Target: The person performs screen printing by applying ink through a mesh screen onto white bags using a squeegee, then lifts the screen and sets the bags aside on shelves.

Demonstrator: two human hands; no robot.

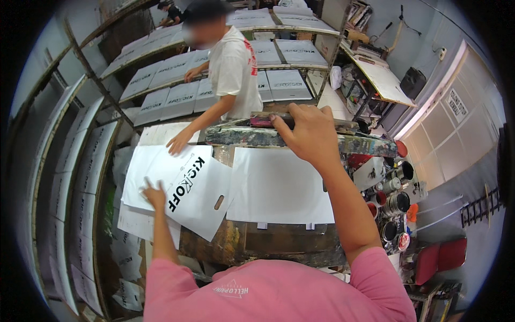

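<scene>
My right hand point(310, 134) is closed over the top of a paint-stained screen printing frame point(236, 136), raised edge-on across the far side of the work table. A bar with pink stains point(262, 121) lies along the frame, partly behind my fingers. In front of it a blank white bag point(279, 185) lies flat on the table. My left hand point(155, 194), fingers apart and slightly blurred, is at the stack of white bags point(140, 174) on the left. Next to it a white bag with black print point(201, 199) lies tilted, its oval handle hole toward me. A co-worker's hand point(181, 140) touches the stack's far side.
Across the stack stands a co-worker in a white shirt point(233, 64). Racks of printed bags point(179, 94) fill the back, with more shelves point(88, 177) at left. Paint cans point(397, 203) crowd the table's right side, near a red chair point(442, 260). Another person works far back.
</scene>
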